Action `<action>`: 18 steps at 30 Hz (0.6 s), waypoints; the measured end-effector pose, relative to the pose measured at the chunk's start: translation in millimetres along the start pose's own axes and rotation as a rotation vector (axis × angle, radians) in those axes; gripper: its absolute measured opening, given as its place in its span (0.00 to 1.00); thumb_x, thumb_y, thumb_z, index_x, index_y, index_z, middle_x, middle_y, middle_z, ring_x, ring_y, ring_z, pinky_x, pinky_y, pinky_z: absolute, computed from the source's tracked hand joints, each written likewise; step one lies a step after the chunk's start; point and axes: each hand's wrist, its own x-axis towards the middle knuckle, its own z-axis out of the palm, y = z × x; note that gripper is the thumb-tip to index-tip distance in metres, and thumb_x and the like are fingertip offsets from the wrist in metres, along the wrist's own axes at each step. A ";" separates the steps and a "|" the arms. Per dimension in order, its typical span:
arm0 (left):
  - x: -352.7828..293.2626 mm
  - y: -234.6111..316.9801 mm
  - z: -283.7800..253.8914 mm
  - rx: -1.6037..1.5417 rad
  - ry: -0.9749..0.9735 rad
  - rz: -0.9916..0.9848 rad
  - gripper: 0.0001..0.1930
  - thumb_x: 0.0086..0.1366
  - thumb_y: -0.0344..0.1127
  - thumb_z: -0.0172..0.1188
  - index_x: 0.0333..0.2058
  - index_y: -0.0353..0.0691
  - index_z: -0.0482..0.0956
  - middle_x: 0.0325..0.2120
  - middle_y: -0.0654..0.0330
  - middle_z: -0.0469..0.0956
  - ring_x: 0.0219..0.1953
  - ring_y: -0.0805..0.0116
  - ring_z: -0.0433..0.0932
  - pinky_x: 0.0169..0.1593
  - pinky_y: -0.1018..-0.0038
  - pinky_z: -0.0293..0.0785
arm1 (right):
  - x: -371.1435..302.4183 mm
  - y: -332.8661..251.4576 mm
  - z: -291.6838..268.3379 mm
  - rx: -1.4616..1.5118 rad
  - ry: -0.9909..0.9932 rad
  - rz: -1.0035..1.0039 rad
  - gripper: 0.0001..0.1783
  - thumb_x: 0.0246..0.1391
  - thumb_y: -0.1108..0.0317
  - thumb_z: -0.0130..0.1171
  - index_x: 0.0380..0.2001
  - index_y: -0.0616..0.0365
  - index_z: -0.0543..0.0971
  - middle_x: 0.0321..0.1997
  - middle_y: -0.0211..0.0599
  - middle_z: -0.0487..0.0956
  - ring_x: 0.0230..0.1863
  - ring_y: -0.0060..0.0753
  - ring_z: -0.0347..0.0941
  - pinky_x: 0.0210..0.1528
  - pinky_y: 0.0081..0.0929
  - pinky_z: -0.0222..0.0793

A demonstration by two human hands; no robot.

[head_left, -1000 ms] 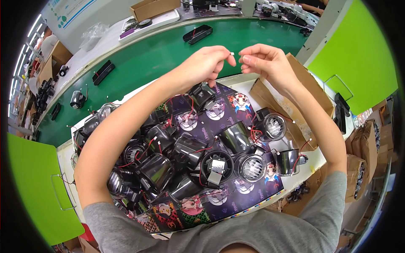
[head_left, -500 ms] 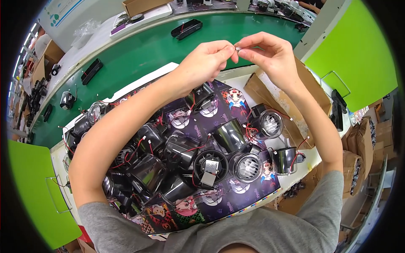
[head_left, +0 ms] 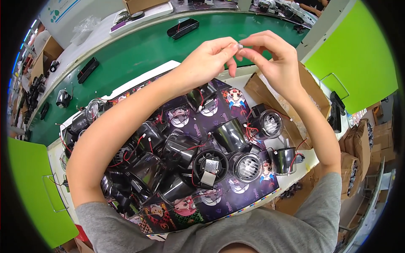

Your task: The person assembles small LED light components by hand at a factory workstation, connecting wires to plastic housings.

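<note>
Above the far edge of the printed sheet, both my hands are raised close together. My left hand pinches a tiny pale, shiny piece between thumb and fingers; its exact kind is too small to make out. From the other side, the thumb and index finger of my right hand close on the same spot, partly blurred. Below my arms lie several black cylindrical fan housings with red and black wires and small white plugs. One housing stands with its round end up, a silvery block and a grey pad inside it.
A green conveyor belt runs across the far side, carrying black elongated trays and a small motor unit. An open cardboard box stands right of the sheet. Lime-green panels flank the bench.
My fingers have shifted slightly at the tiny piece, with both hands still together. The parts on the green belt have moved a little to the left.
</note>
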 end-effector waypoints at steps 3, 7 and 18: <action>0.2 1.0 -1.2 0.038 -0.001 0.024 0.14 0.67 0.43 0.38 0.32 0.41 0.68 0.16 0.68 0.68 0.16 0.84 0.55 0.20 0.86 0.52 | -0.5 3.5 -0.5 0.407 -0.115 0.326 0.11 0.42 0.70 0.62 0.32 0.61 0.77 0.29 0.30 0.77 0.29 0.19 0.70 0.33 0.17 0.66; 1.4 -11.0 1.6 0.138 -0.005 0.069 0.12 0.67 0.41 0.36 0.31 0.41 0.65 0.16 0.67 0.67 0.18 0.83 0.58 0.23 0.86 0.53 | -2.1 6.4 2.6 0.648 -0.145 0.514 0.10 0.44 0.69 0.61 0.30 0.63 0.77 0.28 0.29 0.76 0.30 0.15 0.67 0.35 0.17 0.64; 3.0 -0.3 1.9 0.022 -0.031 0.027 0.16 0.59 0.33 0.43 0.46 0.36 0.64 0.23 0.64 0.69 0.26 0.77 0.65 0.33 0.81 0.61 | 0.0 8.3 -2.0 0.570 -0.165 0.507 0.08 0.46 0.68 0.59 0.28 0.63 0.77 0.25 0.28 0.75 0.28 0.15 0.66 0.35 0.15 0.62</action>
